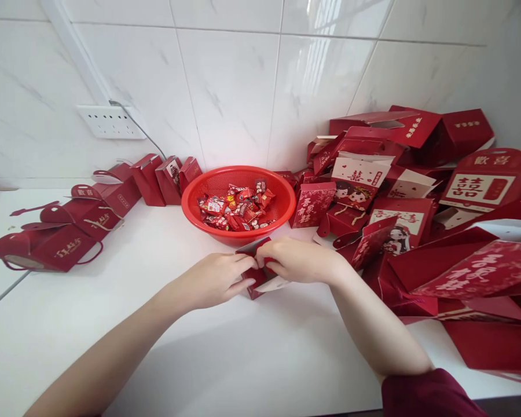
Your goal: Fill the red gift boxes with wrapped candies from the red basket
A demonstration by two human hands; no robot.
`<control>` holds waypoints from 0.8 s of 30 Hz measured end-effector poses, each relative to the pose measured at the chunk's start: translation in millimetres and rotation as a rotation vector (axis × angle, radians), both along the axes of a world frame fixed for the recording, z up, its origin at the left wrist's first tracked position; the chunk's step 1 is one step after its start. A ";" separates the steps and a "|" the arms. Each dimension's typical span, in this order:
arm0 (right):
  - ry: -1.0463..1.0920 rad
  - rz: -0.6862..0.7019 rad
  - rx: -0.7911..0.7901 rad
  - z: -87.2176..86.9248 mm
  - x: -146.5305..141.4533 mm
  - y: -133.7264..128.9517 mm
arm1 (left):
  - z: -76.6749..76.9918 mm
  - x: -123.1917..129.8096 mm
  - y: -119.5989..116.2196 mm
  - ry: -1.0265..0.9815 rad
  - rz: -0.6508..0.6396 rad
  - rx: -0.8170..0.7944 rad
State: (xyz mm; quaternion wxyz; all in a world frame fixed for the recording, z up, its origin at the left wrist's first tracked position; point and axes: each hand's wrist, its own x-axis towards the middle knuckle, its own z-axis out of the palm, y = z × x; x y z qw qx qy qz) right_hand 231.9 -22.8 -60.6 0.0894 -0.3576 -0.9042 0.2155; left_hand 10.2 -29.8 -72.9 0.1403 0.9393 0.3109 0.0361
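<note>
Both my hands are on a small red gift box (pixel 254 291) with its flaps up, in front of the basket. My left hand (pixel 219 281) grips the box's left side, thumb and fingers pinching the wall. Over the opening, my right hand (pixel 297 259) has its fingers curled in at the flaps; a pale flap shows below it. Whether the right fingers hold anything besides the box is hidden. Just behind stands a red plastic basket (pixel 191 223) with many wrapped candies (pixel 234 208) in it.
Many red gift boxes (pixel 481 185), some folded and some flat, pile up on the right of the white table (pixel 191 359). Several closed boxes (pixel 69 246) with cord handles line the left. Smaller boxes (pixel 169 179) stand by the tiled wall, under a socket panel (pixel 112 123) with a cable.
</note>
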 end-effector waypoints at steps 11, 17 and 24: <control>-0.043 -0.140 0.158 12.7 8.5 -6.0 | -1.9 -4.6 2.5 0.052 -0.068 -0.041; -0.220 -0.142 0.063 2.5 27.7 3.5 | 5.6 -5.2 6.9 0.051 -0.139 -0.139; -0.336 -0.148 -0.081 -17.2 12.6 23.5 | 7.8 -2.6 7.9 -0.034 -0.181 -0.261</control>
